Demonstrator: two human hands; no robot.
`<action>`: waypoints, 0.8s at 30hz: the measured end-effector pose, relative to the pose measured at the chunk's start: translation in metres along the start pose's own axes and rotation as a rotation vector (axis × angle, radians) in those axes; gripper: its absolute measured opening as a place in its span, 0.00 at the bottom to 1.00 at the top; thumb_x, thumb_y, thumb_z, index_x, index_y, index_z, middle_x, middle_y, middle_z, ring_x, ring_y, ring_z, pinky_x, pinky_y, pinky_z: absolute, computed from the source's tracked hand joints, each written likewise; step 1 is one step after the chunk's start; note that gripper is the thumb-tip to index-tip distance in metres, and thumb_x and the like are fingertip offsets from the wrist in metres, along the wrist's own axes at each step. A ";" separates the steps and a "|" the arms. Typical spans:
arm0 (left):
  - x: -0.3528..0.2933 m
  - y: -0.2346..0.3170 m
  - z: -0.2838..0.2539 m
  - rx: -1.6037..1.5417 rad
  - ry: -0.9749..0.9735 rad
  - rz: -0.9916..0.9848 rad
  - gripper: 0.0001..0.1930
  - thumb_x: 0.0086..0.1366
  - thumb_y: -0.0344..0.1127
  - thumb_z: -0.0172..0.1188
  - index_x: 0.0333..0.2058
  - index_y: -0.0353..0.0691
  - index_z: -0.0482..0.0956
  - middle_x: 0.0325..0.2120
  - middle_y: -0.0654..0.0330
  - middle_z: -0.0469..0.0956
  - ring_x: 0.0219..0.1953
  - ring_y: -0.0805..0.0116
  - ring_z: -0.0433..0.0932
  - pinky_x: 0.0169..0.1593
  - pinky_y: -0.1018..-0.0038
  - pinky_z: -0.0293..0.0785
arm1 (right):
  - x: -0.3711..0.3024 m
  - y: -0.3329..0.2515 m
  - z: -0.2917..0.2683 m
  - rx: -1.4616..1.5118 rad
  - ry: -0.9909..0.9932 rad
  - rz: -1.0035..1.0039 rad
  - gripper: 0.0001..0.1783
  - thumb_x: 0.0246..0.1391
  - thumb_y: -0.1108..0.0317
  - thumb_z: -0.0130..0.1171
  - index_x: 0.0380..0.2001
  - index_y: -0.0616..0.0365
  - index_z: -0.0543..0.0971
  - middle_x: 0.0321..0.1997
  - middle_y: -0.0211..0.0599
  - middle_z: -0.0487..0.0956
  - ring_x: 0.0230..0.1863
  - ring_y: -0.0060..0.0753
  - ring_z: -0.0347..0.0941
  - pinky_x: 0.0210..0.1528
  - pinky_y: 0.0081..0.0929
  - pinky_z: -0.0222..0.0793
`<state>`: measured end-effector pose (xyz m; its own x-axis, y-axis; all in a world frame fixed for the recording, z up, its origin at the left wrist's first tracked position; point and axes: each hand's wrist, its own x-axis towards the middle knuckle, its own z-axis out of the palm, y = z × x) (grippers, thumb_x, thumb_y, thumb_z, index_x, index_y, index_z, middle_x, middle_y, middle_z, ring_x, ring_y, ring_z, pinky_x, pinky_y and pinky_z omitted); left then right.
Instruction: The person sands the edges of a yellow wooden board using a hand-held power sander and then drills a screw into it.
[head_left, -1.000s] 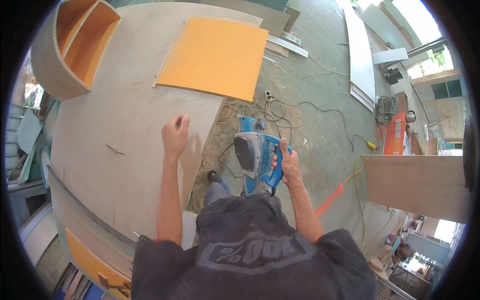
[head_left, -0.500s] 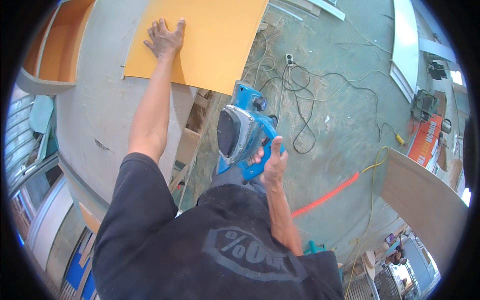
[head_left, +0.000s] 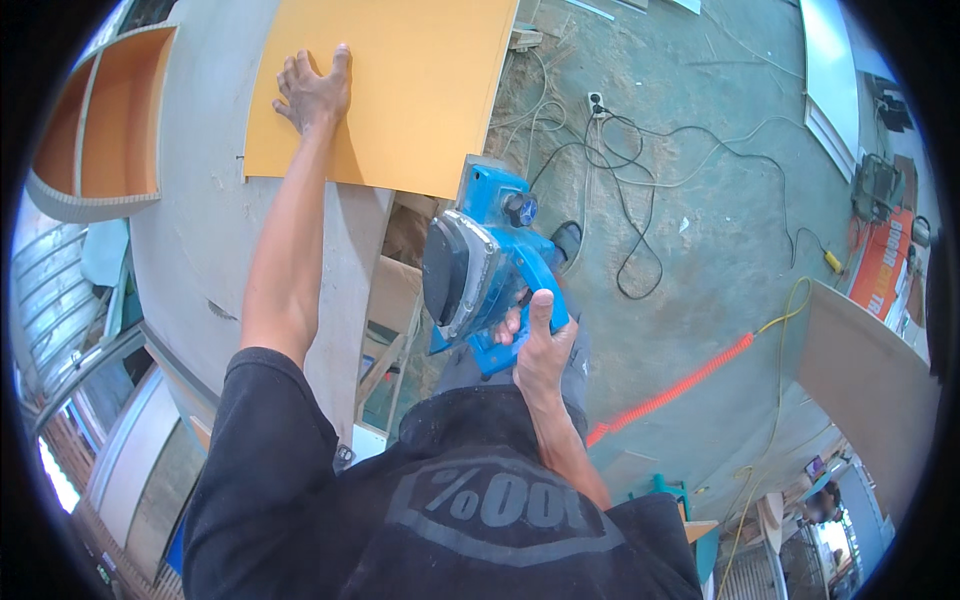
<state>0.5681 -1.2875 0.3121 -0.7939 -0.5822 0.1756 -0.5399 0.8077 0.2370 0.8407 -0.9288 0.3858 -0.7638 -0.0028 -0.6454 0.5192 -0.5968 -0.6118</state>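
My left hand [head_left: 314,90] lies flat with fingers spread on a yellow-orange panel [head_left: 420,80], near its left side. The panel rests on a large grey-white worktable [head_left: 200,260], and its right part reaches out past the table edge. In my right hand [head_left: 543,340] is a blue electric hand planer [head_left: 490,265], gripped by its loop handle, with a black cover on its left side. The front end of the planer is close to the panel's near right corner. Whether the two touch, I cannot tell.
An orange-brown shelf unit [head_left: 120,120] stands on the table's far left. Black cables run from a white socket block [head_left: 596,104] over the dusty green floor. A coiled red hose [head_left: 680,390] stretches right of me. A curved brown board [head_left: 860,370] is further right.
The view has shifted slightly, so the floor things sit further right. My left hand stays flat on the panel, and my right hand still holds the planer by the panel's corner.
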 end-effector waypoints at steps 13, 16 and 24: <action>-0.001 0.005 0.008 0.000 -0.024 -0.005 0.51 0.64 0.75 0.47 0.73 0.40 0.59 0.75 0.50 0.53 0.78 0.51 0.44 0.76 0.40 0.34 | -0.006 0.009 -0.002 0.022 0.007 0.022 0.25 0.67 0.47 0.62 0.36 0.64 0.77 0.20 0.32 0.73 0.20 0.24 0.71 0.25 0.24 0.67; -0.001 0.002 0.004 -0.007 -0.010 0.005 0.51 0.64 0.75 0.47 0.73 0.40 0.59 0.75 0.49 0.53 0.78 0.51 0.44 0.76 0.39 0.34 | -0.003 0.008 -0.002 0.035 0.014 0.048 0.25 0.67 0.47 0.63 0.34 0.63 0.77 0.20 0.32 0.73 0.20 0.24 0.70 0.24 0.25 0.67; -0.006 -0.007 -0.003 -0.013 0.008 0.032 0.51 0.65 0.76 0.46 0.72 0.39 0.60 0.75 0.48 0.55 0.78 0.47 0.46 0.75 0.38 0.35 | -0.003 -0.003 0.004 0.021 -0.009 0.040 0.23 0.68 0.49 0.62 0.32 0.61 0.77 0.19 0.31 0.73 0.19 0.25 0.70 0.23 0.26 0.67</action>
<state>0.5777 -1.2897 0.3123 -0.8082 -0.5571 0.1908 -0.5109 0.8245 0.2433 0.8396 -0.9299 0.3911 -0.7459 -0.0345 -0.6651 0.5416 -0.6127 -0.5756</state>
